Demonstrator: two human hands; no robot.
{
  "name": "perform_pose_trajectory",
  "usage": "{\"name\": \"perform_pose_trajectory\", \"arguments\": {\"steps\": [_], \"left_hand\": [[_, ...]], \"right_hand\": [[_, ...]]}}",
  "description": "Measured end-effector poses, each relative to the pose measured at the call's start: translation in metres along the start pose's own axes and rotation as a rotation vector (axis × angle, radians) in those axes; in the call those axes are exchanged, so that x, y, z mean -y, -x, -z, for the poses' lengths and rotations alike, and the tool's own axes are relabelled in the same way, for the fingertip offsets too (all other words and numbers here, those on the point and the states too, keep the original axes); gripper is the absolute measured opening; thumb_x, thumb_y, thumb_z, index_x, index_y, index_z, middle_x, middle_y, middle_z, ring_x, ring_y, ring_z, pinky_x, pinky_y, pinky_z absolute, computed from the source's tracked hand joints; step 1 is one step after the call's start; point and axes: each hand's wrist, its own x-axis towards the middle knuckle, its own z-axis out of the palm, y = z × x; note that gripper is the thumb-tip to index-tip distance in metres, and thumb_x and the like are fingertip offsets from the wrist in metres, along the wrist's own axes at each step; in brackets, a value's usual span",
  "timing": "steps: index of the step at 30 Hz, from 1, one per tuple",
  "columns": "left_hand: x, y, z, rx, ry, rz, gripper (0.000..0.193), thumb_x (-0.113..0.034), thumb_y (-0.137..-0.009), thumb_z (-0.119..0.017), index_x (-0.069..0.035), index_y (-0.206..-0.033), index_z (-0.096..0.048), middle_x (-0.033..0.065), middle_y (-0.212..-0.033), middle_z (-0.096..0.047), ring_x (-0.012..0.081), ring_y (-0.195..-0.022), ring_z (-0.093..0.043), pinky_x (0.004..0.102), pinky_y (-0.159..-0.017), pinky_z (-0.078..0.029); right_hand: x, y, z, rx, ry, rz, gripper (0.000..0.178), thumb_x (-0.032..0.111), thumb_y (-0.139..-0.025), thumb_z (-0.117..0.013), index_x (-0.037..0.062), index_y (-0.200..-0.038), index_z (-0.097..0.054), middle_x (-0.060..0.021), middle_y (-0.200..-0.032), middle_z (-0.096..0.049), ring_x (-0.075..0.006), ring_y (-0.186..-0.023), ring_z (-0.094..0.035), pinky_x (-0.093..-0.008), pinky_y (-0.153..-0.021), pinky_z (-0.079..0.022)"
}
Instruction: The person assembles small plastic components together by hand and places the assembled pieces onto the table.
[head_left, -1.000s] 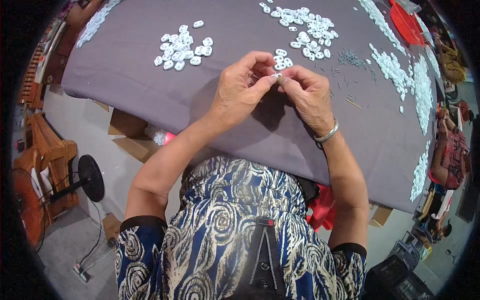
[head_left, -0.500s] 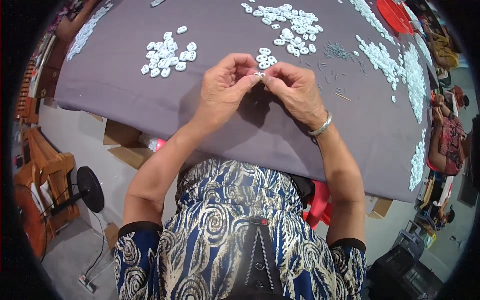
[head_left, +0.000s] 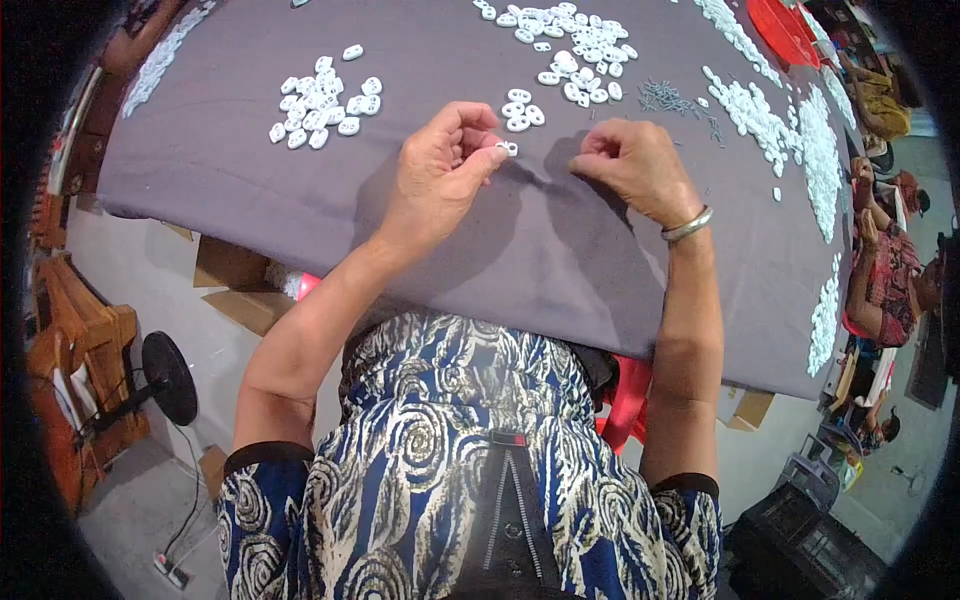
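Observation:
Between the thumb and forefinger of my left hand point(head_left: 436, 180) is a small white plastic piece point(head_left: 509, 149) with holes in it. My right hand point(head_left: 645, 168) hovers to the right of it, thumb and fingers pinched together; whatever is in that pinch cannot be made out. Just beyond my hands lies a small cluster of white oval two-hole pieces point(head_left: 517, 117). Past my right hand are small grey screw-like pins point(head_left: 668, 97), strewn loosely on the grey cloth point(head_left: 450, 265).
A heap of similar white pieces point(head_left: 318, 103) lies left of my hands, a larger one point(head_left: 590, 40) at the far middle. Long rows of white pieces point(head_left: 820, 165) line the right side. A red basin point(head_left: 780, 32) stands at the far right. People point(head_left: 890, 265) sit beyond the right edge.
My right hand has come off the white piece and moved right, toward the grey pins. My left hand keeps hold of the piece. The whole view has shifted slightly.

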Motion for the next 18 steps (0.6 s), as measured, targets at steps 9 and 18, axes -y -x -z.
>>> {"name": "perform_pose_trajectory", "arguments": {"steps": [9,18], "left_hand": [[-0.003,0.004,-0.004,0.000,-0.007,0.005,0.020,-0.003,-0.087,-0.062,-0.003,-0.106,-0.056,-0.0002,-0.083,-0.058,0.0043,-0.071,-0.054,0.0203,-0.062,-0.047],[0.002,0.004,-0.002,0.087,-0.005,0.017,0.024,-0.002,-0.087,-0.061,-0.002,-0.110,-0.054,-0.0014,-0.084,-0.056,0.0035,-0.073,-0.052,0.0185,-0.064,-0.045]], "right_hand": [[-0.002,-0.004,-0.018,-0.081,0.012,0.117,0.015,0.012,-0.075,-0.067,-0.0022,-0.078,-0.062,-0.0100,-0.061,-0.059,-0.0153,-0.054,-0.054,-0.0300,-0.054,-0.045],[0.012,-0.004,-0.032,-0.042,-0.554,0.130,0.006,0.005,-0.084,-0.062,0.0012,-0.088,-0.064,0.0033,-0.071,-0.059,-0.0045,-0.058,-0.050,-0.0200,-0.052,-0.042]]}}
